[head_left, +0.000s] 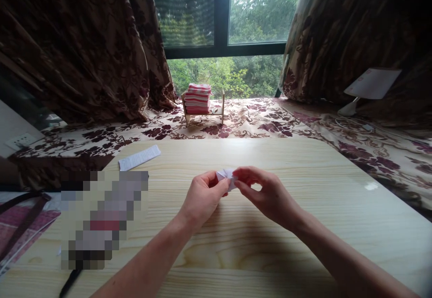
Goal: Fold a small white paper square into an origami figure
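1. Folded paper (222,173): a small white piece with a faint lilac cast in the shadows. It is angular in outline, with crisp edges and crease lines converging near its middle; its full shape is partly hidden by the fingers.
2. Position: between the two hands, over the middle of the bench (303,163). Whether its lower edge touches the surface cannot be told.
3. Left grip (203,195): closed on the paper from its left side, the thumb laid across the near face and the fingers bent behind it.
4. Right grip (270,193): thumb and forefinger drawn together at the paper's right edge, pinching it; the digits bow apart behind the tips, leaving a small loop through which wood grain shows.
5. Printed strip (140,157): long, white, covered in fine lines of text too small to read; it lies slantwise near the bench's far left corner, well apart from the hands.
6. Pixelated patch (104,221): left of the left forearm, its contents obscured; a black strap (69,283) emerges from its lower end.
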